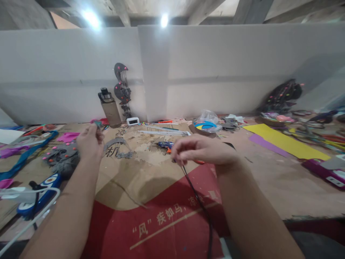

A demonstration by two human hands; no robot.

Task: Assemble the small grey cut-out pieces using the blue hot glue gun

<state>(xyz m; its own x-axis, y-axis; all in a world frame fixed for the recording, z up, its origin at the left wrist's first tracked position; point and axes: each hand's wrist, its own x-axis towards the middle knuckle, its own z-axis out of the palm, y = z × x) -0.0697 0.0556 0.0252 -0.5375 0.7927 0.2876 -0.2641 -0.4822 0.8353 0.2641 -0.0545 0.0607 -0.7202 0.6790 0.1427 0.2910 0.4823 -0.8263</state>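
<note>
My right hand (198, 149) is raised over the middle of the table, its fingers pinched on the upper end of a thin black cord (198, 196). From there the cord hangs down toward the front edge. Farther left and forward, my left hand (90, 140) has its fingers drawn together beside a small teal thing (98, 124); whether they grip it is unclear. Beneath both hands lies a cardboard sheet (121, 223) with a red printed part. A grey curved piece (118, 146) rests on it between the hands, near a pin-studded patch (159, 143).
At the back stands a bottle (111, 111) beside a tall grey pinned piece (122, 88). Grey pinned pieces (63, 154) and a blue device (40, 196) with a white cable are at left. Yellow sheet (283, 140) and a magenta device (323, 174) lie right. A white partition (188, 64) closes the back.
</note>
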